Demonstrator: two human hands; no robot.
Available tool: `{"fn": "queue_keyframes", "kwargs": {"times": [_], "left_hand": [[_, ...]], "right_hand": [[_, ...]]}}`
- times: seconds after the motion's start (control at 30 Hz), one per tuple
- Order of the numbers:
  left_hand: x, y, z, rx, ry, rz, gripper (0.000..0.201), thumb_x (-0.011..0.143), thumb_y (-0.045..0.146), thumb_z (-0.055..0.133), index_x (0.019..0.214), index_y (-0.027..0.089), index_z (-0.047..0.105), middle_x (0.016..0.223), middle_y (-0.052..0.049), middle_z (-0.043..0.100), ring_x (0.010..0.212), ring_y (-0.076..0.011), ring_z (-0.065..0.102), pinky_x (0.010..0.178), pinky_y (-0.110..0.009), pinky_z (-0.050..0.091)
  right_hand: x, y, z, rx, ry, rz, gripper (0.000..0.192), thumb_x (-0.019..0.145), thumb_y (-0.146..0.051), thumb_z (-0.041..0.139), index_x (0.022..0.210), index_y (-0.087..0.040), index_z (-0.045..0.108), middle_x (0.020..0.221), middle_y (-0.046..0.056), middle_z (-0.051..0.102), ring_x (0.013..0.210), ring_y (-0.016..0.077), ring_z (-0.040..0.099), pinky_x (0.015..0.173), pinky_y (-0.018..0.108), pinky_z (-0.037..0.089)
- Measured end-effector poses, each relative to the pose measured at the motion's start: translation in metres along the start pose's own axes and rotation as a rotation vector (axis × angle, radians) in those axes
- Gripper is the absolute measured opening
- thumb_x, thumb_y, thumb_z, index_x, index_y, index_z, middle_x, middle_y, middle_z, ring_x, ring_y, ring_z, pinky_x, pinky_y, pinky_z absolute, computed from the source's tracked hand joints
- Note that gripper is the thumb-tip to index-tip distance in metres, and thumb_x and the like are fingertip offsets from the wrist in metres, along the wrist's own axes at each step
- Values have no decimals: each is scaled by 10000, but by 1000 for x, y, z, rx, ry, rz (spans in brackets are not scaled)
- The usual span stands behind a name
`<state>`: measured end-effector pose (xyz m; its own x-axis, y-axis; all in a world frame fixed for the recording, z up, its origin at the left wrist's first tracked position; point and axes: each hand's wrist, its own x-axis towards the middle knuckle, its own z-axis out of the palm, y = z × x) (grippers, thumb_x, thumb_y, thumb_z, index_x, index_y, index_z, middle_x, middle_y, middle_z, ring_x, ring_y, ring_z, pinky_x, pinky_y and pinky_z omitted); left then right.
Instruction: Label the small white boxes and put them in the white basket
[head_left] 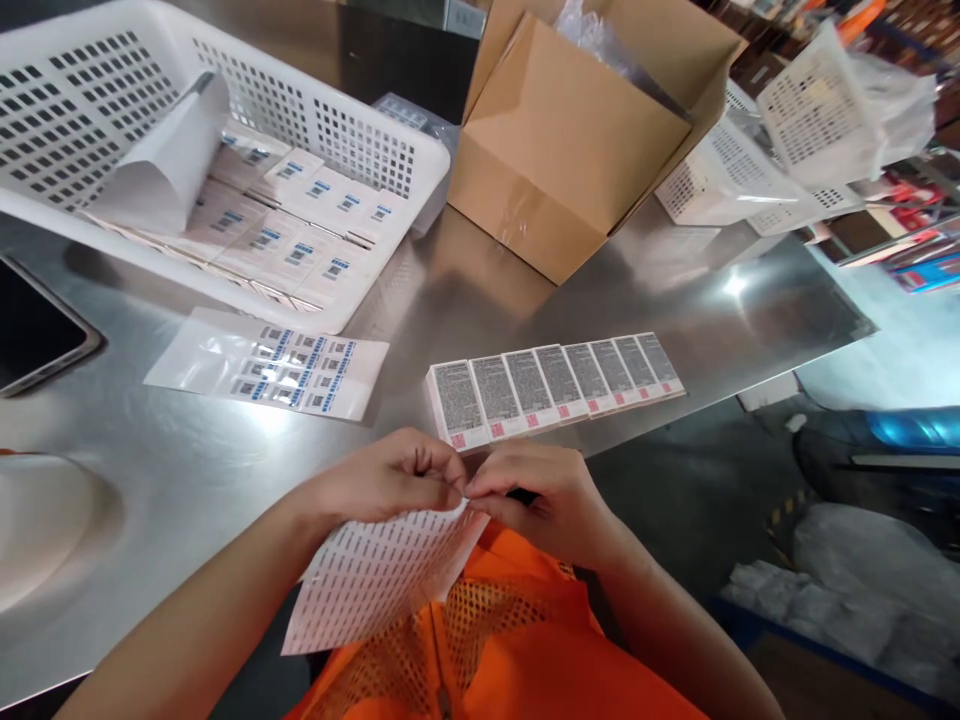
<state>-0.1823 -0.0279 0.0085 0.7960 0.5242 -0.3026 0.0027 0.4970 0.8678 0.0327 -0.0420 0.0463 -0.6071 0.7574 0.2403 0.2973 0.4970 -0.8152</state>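
Note:
Close to my body, my left hand (390,478) pinches the upper edge of a sticker sheet (375,580) printed with rows of small marks. My right hand (551,495) is closed at the sheet's corner, its fingertips meeting those of the left hand. Whether a single sticker sits between the fingertips is too small to make out. Just beyond my hands a row of several small white boxes (555,385) lies side by side, grey printed panels up, each with a pink square code. Left of them a second label sheet (270,362) with blue-marked code stickers lies flat.
A white perforated basket (375,150) holds several labelled boxes and a curled paper sheet (169,165). Behind the row stands an open cardboard box (555,150). A dark-screened device (41,325) lies at the left. More white baskets (727,170) sit at the far right of the metal table (480,285).

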Motion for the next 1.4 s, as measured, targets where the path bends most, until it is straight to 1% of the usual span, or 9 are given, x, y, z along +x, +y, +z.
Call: {"fn": "queue_keyframes", "kwargs": {"times": [0.13,0.33,0.4,0.53,0.73,0.87,1.03,1.27,1.4], "left_hand": [[-1,0,0,-17,-39,-3,142,787,249,647,713,151,576,567,77,396,502,-64,276,484,-228,186],[0,0,1,-50,-66,4,67,782,199,638,750,143,623,584,69,443,507,-63,301,478,-218,204],[1,1,1,-63,-63,-3,53,773,186,638,749,139,631,592,64,461,515,-63,317,480,-214,209],[2,2,1,-63,-41,-24,43,762,177,633,742,139,639,566,72,448,492,-60,299,465,-214,200],[2,-4,-1,-61,0,-47,105,781,238,646,758,137,625,602,59,476,520,-66,322,489,-216,216],[4,-7,-1,-58,2,-56,143,794,272,648,753,140,613,595,61,454,520,-69,304,494,-229,199],[4,-6,0,-76,3,-50,128,787,267,650,763,143,627,614,52,476,541,-75,327,518,-231,218],[4,0,1,-98,-17,-46,83,772,214,639,742,140,619,581,73,434,511,-64,292,480,-220,194],[4,0,2,-94,-23,-44,80,778,213,636,751,139,623,580,74,441,509,-64,297,478,-219,196]], "right_hand": [[2,1,0,-38,10,-94,125,883,-114,637,905,-197,728,830,45,722,739,126,671,670,228,533],[1,5,-4,-96,-85,-236,227,908,-74,557,914,-202,744,805,37,721,730,127,664,653,230,526],[-3,7,-4,-102,-99,-199,157,918,-147,602,901,-211,745,812,29,732,718,133,675,644,227,543],[-13,10,-2,-82,-74,12,134,926,-298,632,882,-214,728,792,25,731,688,152,687,641,238,578],[-12,10,-8,-70,-79,-232,141,921,-131,583,979,-196,694,918,52,733,858,161,692,783,286,558],[-11,9,-6,-152,-34,-234,178,912,-125,602,1065,-183,671,896,52,728,804,155,683,730,276,549],[-13,10,-1,-235,8,-251,148,944,-148,569,1011,-196,691,865,30,725,728,140,667,653,266,514],[-11,7,0,-300,66,-351,79,882,-109,632,917,-155,686,816,36,716,730,147,670,683,289,545],[-12,6,-2,-258,52,-325,88,877,-112,631,931,-150,688,823,56,711,742,160,663,698,316,533]]}}
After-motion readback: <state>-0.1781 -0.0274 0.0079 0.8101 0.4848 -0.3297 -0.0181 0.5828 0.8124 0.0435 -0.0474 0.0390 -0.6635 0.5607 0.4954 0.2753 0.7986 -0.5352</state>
